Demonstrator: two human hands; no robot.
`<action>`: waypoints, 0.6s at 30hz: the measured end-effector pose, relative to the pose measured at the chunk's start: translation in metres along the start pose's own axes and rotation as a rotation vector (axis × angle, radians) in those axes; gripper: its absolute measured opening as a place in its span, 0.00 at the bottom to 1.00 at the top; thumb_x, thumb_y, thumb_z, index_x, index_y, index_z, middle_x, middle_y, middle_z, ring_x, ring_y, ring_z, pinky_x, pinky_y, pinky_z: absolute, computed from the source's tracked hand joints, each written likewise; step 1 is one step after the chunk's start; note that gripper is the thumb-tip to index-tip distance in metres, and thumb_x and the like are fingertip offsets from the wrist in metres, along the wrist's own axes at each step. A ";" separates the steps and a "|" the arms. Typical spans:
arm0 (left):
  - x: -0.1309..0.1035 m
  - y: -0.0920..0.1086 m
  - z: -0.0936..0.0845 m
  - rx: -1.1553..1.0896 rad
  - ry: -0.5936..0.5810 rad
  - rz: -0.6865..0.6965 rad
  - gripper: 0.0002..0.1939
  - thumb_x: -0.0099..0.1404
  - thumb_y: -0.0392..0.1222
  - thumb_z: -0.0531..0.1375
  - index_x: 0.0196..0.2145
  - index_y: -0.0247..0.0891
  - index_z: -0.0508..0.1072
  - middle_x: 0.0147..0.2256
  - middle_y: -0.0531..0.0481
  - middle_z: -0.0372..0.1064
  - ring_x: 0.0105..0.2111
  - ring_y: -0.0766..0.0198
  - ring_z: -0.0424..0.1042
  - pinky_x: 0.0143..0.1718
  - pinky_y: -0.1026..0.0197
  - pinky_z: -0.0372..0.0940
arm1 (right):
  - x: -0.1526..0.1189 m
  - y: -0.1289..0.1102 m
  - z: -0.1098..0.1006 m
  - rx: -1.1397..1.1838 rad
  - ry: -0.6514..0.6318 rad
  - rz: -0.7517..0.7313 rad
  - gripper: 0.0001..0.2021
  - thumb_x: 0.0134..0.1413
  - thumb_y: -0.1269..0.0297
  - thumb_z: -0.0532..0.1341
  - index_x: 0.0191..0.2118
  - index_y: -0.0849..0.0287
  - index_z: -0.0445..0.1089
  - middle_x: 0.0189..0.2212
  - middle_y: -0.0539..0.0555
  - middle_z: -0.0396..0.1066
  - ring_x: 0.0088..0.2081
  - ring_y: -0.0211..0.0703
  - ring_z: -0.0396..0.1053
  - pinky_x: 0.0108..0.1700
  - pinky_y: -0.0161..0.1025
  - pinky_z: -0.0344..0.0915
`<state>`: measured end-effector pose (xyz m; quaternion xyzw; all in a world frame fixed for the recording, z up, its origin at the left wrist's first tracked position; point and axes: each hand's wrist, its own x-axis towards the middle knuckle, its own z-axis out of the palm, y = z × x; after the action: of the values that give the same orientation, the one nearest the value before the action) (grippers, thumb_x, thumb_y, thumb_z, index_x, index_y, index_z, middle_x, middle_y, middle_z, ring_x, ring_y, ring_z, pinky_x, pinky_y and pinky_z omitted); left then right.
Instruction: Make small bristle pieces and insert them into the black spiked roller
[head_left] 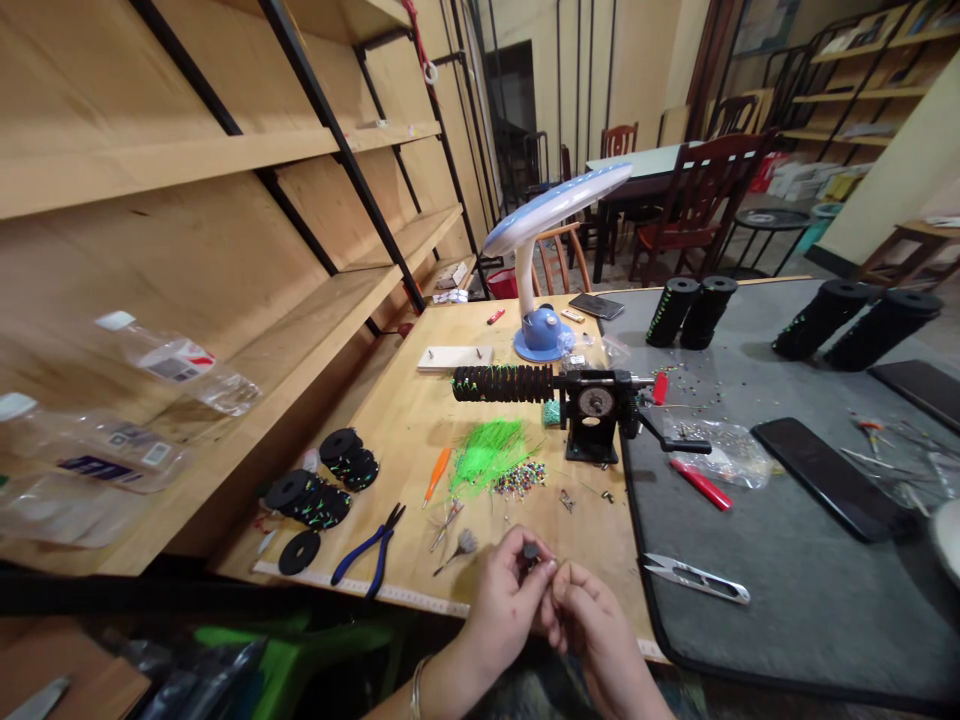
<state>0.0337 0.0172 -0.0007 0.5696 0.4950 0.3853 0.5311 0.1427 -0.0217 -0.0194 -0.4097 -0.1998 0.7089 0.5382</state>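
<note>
Pinching a small dark piece [530, 551] in the left hand [499, 605], probably for steadiness; bringing the right hand [592, 620] narrowly against it, cannot tell around what. Beyond, on the pale wooden counter [390, 430], bright green thin strands [491, 455], seemingly for easy reach.

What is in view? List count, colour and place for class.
Bottles: several, clear, left shelf.
Lamp: one, blue-white, table's back.
Crank machine: one, black, table's centre.
Strands: one pile, green, table.
Beads: many, multicoloured, beside strands.
Discs: several, black, table's left.
Pliers: one, blue, beside discs.
Snips: one, silver, grey mat.
Rolls: four, black, mat's back.
Phones: seemingly three, black, table and mat.
Chairs: several, brown, background.
Left hand: one, bare, table's front.
Right hand: one, bare, beside left.
</note>
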 end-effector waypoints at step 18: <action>-0.004 -0.001 -0.005 0.248 -0.039 0.110 0.04 0.64 0.38 0.57 0.32 0.38 0.69 0.26 0.51 0.69 0.24 0.65 0.67 0.27 0.66 0.60 | 0.003 0.002 -0.004 -0.018 0.004 0.002 0.21 0.44 0.47 0.67 0.22 0.59 0.62 0.16 0.45 0.65 0.16 0.29 0.56 0.19 0.28 0.52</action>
<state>0.0283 0.0142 -0.0004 0.6646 0.4963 0.3386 0.4442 0.1443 -0.0207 -0.0244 -0.4159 -0.2046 0.7070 0.5342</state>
